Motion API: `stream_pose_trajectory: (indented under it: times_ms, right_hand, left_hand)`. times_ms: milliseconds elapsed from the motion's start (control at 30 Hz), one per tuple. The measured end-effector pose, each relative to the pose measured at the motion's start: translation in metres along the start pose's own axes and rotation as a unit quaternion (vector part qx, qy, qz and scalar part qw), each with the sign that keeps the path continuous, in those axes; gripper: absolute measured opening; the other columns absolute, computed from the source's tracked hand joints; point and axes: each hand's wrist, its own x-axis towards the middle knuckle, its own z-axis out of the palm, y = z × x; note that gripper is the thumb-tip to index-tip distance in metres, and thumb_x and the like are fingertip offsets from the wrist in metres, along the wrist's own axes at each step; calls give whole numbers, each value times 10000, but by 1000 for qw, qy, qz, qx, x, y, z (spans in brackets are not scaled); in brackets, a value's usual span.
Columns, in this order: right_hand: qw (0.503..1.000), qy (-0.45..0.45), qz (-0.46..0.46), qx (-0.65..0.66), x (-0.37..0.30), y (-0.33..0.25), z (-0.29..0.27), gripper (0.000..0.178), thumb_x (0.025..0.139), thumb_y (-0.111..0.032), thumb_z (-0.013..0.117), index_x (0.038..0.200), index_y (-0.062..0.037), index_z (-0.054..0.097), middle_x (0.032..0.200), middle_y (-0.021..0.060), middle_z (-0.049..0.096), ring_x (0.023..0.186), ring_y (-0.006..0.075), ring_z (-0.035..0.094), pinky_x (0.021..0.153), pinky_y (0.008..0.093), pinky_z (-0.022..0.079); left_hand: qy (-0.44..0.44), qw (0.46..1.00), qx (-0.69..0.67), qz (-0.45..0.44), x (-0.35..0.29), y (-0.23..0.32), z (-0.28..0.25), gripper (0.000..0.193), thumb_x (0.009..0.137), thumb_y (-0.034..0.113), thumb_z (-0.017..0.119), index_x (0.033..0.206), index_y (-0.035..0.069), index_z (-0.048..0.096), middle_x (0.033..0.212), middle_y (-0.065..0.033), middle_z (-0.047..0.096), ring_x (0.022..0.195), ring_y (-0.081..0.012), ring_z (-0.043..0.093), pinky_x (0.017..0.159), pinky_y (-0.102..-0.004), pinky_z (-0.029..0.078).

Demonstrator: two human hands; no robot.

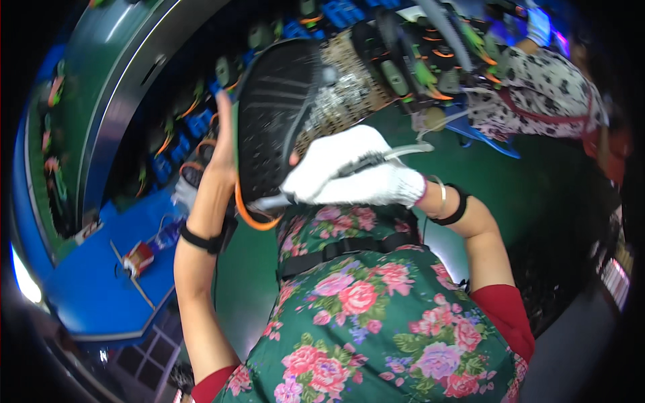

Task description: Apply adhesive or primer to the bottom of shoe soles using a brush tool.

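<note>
My bare left hand (227,144) grips the left edge of a black clog (269,114), which has small holes at its lower end and an orange strap below. Its fingers are mostly hidden behind the clog. My right hand (356,168), in a white glove, is wrapped round a slim pen-like tool (366,163) with a pale tube trailing off to the right. The tool's grey tip (270,201) meets the clog's lower end, near the orange strap (252,216). Motion blur hides the exact contact.
Beyond my hands runs a tan woven belt (346,57), with several dark, green and orange clogs (423,74) beside it. A blue table (94,289) at left carries a small red box (138,259). Far right, a person in a spotted garment (544,87) works nearby. A curved metal rail (127,94) stands upper left.
</note>
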Motion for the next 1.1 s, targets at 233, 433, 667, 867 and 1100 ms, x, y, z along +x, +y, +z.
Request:
stream_pose_trajectory:
  times_ms: [233,433,667,867,1100]
  right_hand:
    - [959,146,-122,-210,15,-5,-7,140,844,-69,793,981,-38,790,1033,119,779,967,231,744,862,345,578]
    - [946,88,-154,-270,15,-14,-7,185,807,-128,716,984,-106,765,1017,79,761,946,284,712,854,396,562]
    - [927,106,-197,-300,6,-12,19,220,822,-81,747,1038,-113,764,1055,89,753,934,299,697,840,404,559]
    - [899,147,-187,-369,11,-37,10,282,769,-25,790,1046,-72,780,1037,109,766,880,275,722,761,375,576]
    - [877,106,-182,-431,34,-49,12,305,816,-57,767,1118,-94,786,1111,89,766,972,269,727,815,364,572]
  left_hand:
    - [57,985,-126,107,-22,-64,-51,540,1074,409,420,1396,-3,559,1426,-182,591,1296,-348,577,1100,-474,474]
    - [9,990,1,143,-26,-76,-39,614,1034,395,497,1469,-36,467,1518,-191,498,1404,-358,470,1228,-524,276]
    - [101,973,-72,196,-60,-87,-60,588,1018,439,566,1455,50,507,1458,-179,556,1313,-341,563,1127,-529,448]
    - [-69,928,-273,243,-44,-82,-18,748,936,529,548,1530,86,446,1439,-199,576,1291,-388,577,1128,-553,438]
    - [-102,925,-318,181,-20,-92,8,945,912,766,504,1547,74,400,1575,-168,438,1424,-389,442,1187,-599,330]
